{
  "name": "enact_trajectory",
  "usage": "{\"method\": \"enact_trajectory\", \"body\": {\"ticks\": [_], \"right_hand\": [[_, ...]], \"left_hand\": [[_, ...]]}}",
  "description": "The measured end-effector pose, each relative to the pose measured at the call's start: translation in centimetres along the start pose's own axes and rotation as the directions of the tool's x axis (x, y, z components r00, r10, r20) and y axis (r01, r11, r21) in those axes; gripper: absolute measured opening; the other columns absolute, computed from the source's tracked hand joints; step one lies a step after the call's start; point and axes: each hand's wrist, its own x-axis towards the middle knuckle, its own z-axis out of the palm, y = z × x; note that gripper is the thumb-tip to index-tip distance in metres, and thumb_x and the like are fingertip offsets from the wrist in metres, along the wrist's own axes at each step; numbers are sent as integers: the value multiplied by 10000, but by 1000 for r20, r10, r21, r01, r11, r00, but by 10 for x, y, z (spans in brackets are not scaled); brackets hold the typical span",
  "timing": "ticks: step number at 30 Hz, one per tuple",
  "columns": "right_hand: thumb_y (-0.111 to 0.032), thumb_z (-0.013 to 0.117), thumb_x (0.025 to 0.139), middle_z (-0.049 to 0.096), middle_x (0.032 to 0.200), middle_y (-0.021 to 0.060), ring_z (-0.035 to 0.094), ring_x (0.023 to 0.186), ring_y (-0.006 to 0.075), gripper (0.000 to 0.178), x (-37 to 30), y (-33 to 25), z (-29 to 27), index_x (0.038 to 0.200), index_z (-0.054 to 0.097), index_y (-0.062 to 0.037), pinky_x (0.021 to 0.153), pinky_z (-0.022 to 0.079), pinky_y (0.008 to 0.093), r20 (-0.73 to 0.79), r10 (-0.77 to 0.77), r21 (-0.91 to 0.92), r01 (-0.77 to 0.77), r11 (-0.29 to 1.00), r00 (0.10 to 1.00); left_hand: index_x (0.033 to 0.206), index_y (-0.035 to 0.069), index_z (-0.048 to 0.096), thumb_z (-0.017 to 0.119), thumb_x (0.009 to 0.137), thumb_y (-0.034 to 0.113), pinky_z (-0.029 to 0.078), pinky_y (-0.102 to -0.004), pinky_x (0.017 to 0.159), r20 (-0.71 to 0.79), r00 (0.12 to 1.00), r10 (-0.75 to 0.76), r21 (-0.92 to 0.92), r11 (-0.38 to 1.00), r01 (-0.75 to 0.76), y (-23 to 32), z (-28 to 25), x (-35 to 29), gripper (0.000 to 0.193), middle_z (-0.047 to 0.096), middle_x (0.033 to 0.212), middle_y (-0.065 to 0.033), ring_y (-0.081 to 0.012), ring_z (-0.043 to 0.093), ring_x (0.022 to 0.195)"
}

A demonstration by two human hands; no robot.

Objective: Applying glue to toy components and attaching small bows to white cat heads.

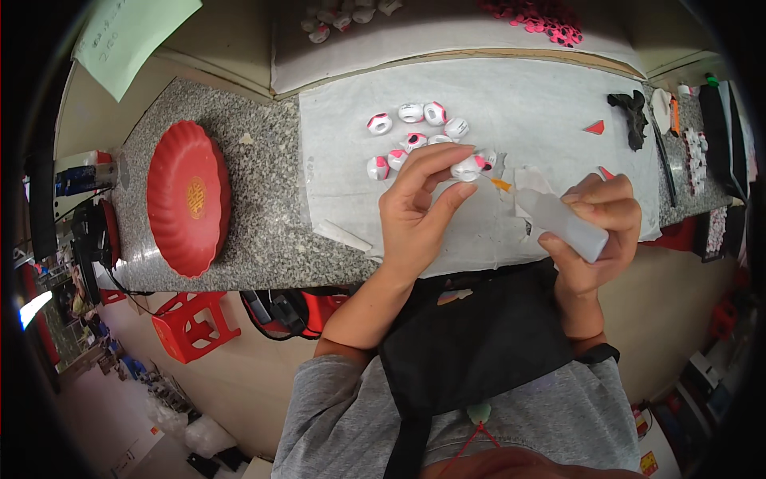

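Between the thumb and fingertips of my left hand (416, 214) is a small round white piece (464, 169) with pink and black patches. My right hand (605, 222) grips a translucent squeeze bottle (565, 223), tilted with its nozzle toward the left. The bottle's orange needle tip (500, 184) points at the white piece, close to its right side; whether they touch I cannot tell. Behind my left hand, several similar white pieces (380, 124) with pink patches lie in a loose group on white paper (511, 92). My left fingers partly cover some of them.
A red scalloped dish (163, 227) sits on the speckled stone counter (267, 184) at left. Red triangular scraps (594, 127) and a crumpled black item (632, 120) lie at right. Pink pieces (550, 24) and more white pieces (343, 16) rest on the raised back surface.
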Motion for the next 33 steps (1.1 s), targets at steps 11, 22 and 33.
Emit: {"method": "enact_trajectory", "body": {"ticks": [11, 22, 33], "right_hand": [[-13, 489, 707, 468, 744, 41, 517, 709, 110, 199, 75, 72, -40, 899, 437, -23, 512, 442, 220, 108, 555, -177, -533, 827, 825], [-32, 565, 635, 500, 839, 88, 500, 773, 282, 232, 95, 126, -18, 861, 515, -27, 646, 406, 352, 350, 275, -840, 171, 514, 895], [24, 527, 697, 561, 734, 74, 514, 575, 138, 106, 60, 64, -14, 803, 527, 14, 500, 399, 214, 134, 369, -368, -299, 880, 920]], "left_hand": [[1014, -20, 447, 528, 690, -90, 397, -223, 755, -75, 995, -66, -272, 961, 44, 1, -1, -3, 341, 485, 1000, -98, -144, 472, 924], [1011, -10, 458, 545, 699, -55, 406, -208, 712, -138, 986, -90, -274, 960, 49, 2, -5, -2, 327, 500, 932, -62, -107, 496, 833], [998, -15, 470, 545, 692, -67, 420, -217, 700, -113, 994, 0, -146, 989, -17, -5, -6, -4, 319, 470, 991, -82, -125, 492, 860]]}}
